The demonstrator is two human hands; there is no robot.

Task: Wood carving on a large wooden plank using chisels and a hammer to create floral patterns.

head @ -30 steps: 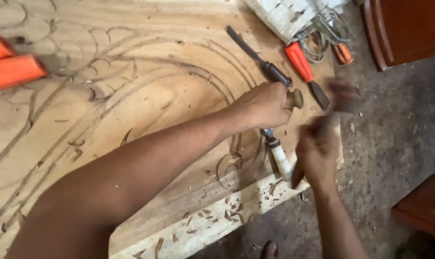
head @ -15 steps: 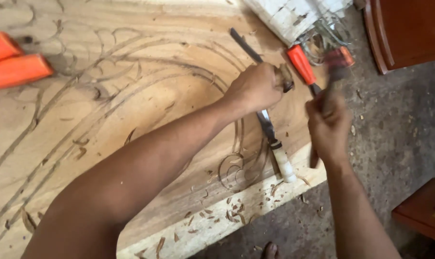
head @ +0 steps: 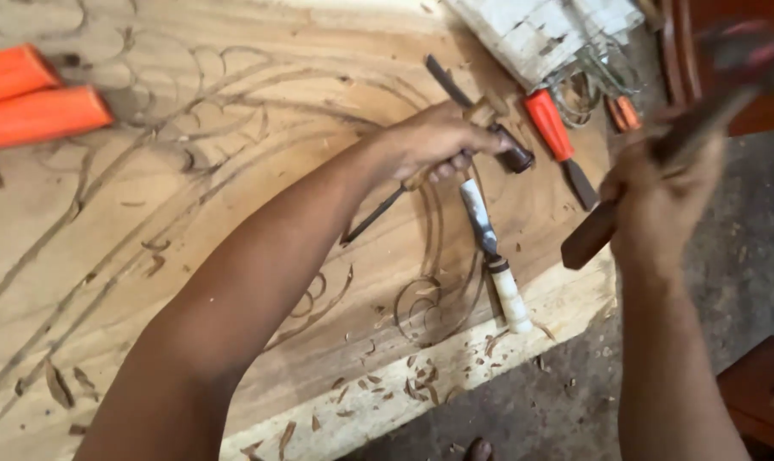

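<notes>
Two hands work over a broad pale wooden panel (head: 233, 171) that serves as the surface, its face scored with curling carved scrolls and leaf lines and its near edge littered with small wood shavings (head: 421, 384). Beyond the panel's near right edge lies a grey, gritty floor (head: 745, 256), with dark reddish wooden furniture at the far right and near right corners. At the far left two orange handles (head: 37, 98) lie on the panel; at the far right sit a pale slatted block (head: 540, 30), an orange-handled chisel (head: 557, 141) and a dark-handled chisel (head: 481, 115). A white-handled chisel (head: 493, 256) rests flat just right of centre, its blade pointing far and its handle toward the near edge. The left hand (head: 438, 141) is clenched around a wooden-handled carving chisel (head: 404, 192), whose long axis runs on a slant from far right to near left: the handle end pokes out of the fist at the far right, and the thin dark blade comes out below the fingers and points down to the near left, its tip meeting the wood beside a carved curve. The right hand (head: 660, 196) is raised off to the right, well apart from the chisel, gripping the dark wooden handle of a mallet (head: 626, 205); its head is blurred at the far right, so its shape cannot be told.
</notes>
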